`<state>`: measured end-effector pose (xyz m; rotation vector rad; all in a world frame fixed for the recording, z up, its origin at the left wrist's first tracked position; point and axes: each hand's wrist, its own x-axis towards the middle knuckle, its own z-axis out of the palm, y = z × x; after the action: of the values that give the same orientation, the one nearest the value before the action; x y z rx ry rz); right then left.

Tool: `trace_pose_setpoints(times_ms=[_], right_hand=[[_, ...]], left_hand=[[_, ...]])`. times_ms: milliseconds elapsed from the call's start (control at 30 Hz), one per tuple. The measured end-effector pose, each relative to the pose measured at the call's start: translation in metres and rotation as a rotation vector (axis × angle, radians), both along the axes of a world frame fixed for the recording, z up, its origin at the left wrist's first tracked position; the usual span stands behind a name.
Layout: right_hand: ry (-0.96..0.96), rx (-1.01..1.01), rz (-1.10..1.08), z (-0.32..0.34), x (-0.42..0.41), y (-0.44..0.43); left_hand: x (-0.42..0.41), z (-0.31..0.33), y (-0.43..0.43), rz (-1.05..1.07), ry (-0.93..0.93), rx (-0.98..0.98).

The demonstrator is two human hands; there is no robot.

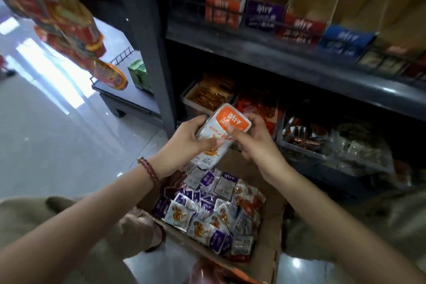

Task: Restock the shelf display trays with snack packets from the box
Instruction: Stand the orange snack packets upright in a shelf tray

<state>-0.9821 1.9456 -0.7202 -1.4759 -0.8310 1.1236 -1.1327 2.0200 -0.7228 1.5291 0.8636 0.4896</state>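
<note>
**Grip.** My left hand and right hand both hold the orange packet. The fingers curl round its opposite long edges and the thumbs lie on its face. I cannot tell whether it is one packet or a thin stack.

**Axis.** The long axis runs away from my wrists, orange end farthest, leaning toward the right hand.

**Surroundings.** Beneath the hands sits the open box, holding loose packets. The matching orange display tray stands above and beyond the fingertips, roughly along that axis. I judge that the next move is a lift up and forward, with both hands equally near.
</note>
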Motion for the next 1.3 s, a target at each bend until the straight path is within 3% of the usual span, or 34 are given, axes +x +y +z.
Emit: trace_pose_setpoints(times_ms=[133,233,333,467,633,1033,1300], right_hand=[[-0.144,0.196,0.096,0.064,0.018,0.024],[-0.365,0.357,0.058,0.105,0.031,0.041],[-0.385,0.543,-0.062,0.137,0.038,0.058],[-0.28,0.737,-0.219,0.159,0.045,0.087],[-0.227,0.808,-0.244,0.161,0.047,0.121],[-0.167,0.828,-0.225,0.134,0.048,0.149],[-0.51,0.847,-0.225,0.127,0.052,0.151]], left_hand=[[0.026,0.051,0.028,-0.009,-0.111,0.219],[0.04,0.077,0.046,0.058,-0.202,0.398],[0.049,0.091,0.065,0.139,-0.28,0.536],[0.055,0.088,0.107,0.206,0.064,0.963],[0.067,0.09,0.134,0.233,0.294,1.185],[0.075,0.082,0.153,0.258,0.412,1.403],[0.077,0.085,0.155,0.296,0.413,1.449]])
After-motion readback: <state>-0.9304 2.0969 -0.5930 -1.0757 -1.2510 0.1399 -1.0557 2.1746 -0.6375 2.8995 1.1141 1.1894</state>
